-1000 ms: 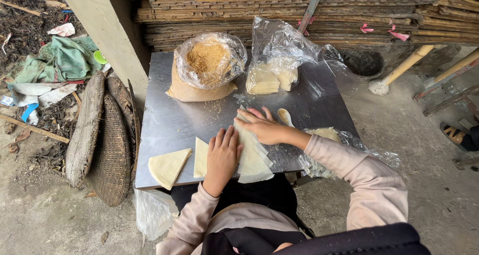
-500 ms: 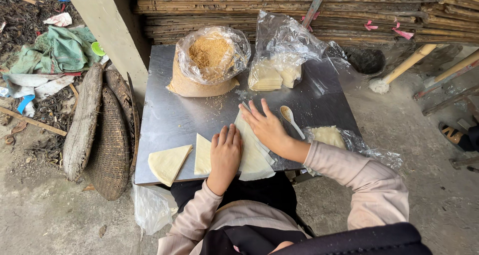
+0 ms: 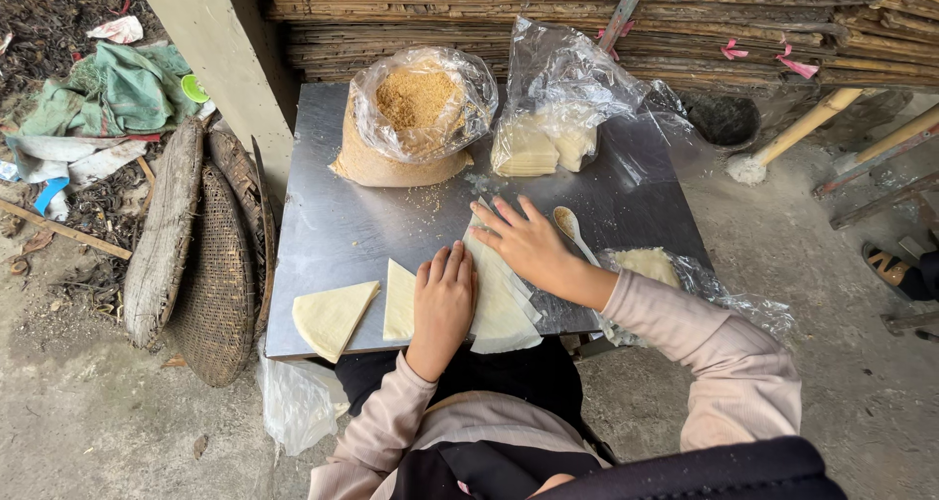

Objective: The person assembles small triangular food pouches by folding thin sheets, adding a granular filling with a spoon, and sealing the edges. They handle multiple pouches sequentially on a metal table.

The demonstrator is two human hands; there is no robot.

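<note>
My left hand (image 3: 443, 293) lies flat, fingers together, on a stack of pale triangular dough sheets (image 3: 499, 309) at the front edge of the metal table (image 3: 337, 221). My right hand (image 3: 525, 243) rests with fingers spread on the far end of the same stack. A single folded pale wedge (image 3: 331, 316) lies apart to the left, and another pale sheet (image 3: 399, 300) sits just left of my left hand. A spoon (image 3: 572, 230) lies beside my right hand.
A clear bag of brown crumbs (image 3: 416, 113) and a clear bag of stacked pale sheets (image 3: 545, 143) stand at the table's back. Another plastic bag with a pale sheet (image 3: 655, 263) hangs off the right edge. Woven baskets (image 3: 210, 265) lean at the left; bamboo slats are stacked behind.
My right hand has slid a little forward along the stack and spread its fingers. My left hand stays pressed on the sheets.
</note>
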